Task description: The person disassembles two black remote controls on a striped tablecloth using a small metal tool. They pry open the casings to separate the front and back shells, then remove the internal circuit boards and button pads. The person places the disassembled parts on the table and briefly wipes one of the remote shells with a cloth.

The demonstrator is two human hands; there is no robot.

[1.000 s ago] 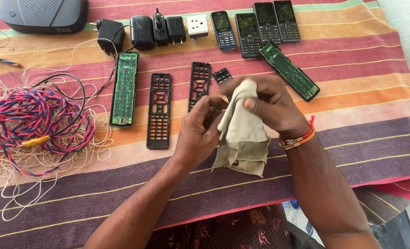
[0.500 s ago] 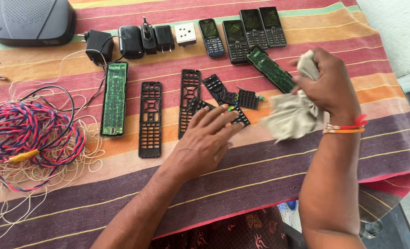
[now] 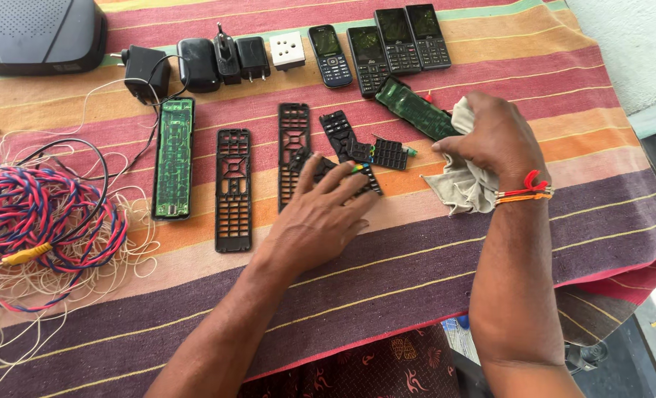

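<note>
My left hand (image 3: 320, 214) lies flat on the striped cloth, fingers spread over small black remote keypad parts (image 3: 357, 151) beside a black remote shell (image 3: 293, 151). My right hand (image 3: 494, 140) grips a crumpled grey cloth (image 3: 464, 184) and presses it down next to a green remote circuit board (image 3: 416, 109). A red and orange thread band circles the right wrist. Another black remote shell (image 3: 234, 190) and a second green circuit board (image 3: 174, 158) lie to the left.
Several dark mobile phones (image 3: 383, 44) line the far edge, next to black chargers (image 3: 195, 63) and a white socket (image 3: 287, 50). A grey box (image 3: 37, 33) sits far left. Tangled red-blue and white wires (image 3: 37, 221) cover the left side. The table's edge drops off at right.
Both hands held the cloth together a second ago. The right hand then carried it right and lowered it by the circuit board, while the left hand dropped flat onto the keypad parts.
</note>
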